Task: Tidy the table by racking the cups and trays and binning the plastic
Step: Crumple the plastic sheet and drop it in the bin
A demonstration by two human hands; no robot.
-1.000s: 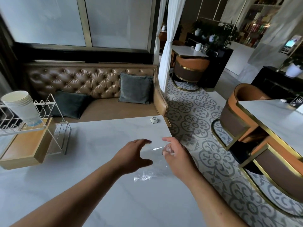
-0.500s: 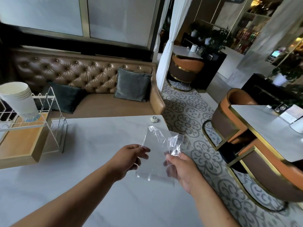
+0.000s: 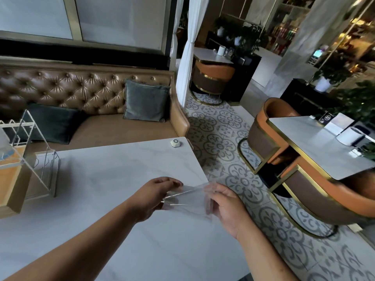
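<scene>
A clear plastic sheet [image 3: 188,198] is stretched between both hands just above the white marble table [image 3: 113,179], near its right edge. My left hand [image 3: 154,196] pinches the sheet's left side with the fingertips. My right hand [image 3: 227,205] grips its right side, with the fingers showing through the film. At the far left stands a white wire rack [image 3: 38,157] holding a wooden tray [image 3: 10,185]. The cups are cut off by the left border.
A small white call button [image 3: 175,142] sits at the table's far right corner. A tufted brown sofa [image 3: 91,110] with cushions runs behind the table. To the right lie patterned floor tiles, an orange chair [image 3: 272,126] and another table [image 3: 320,145].
The plastic was lifted off the table, held up in front of me, and is now lowered and pulled flat between both hands. The view has swung right, pushing the rack and cups toward the left edge.
</scene>
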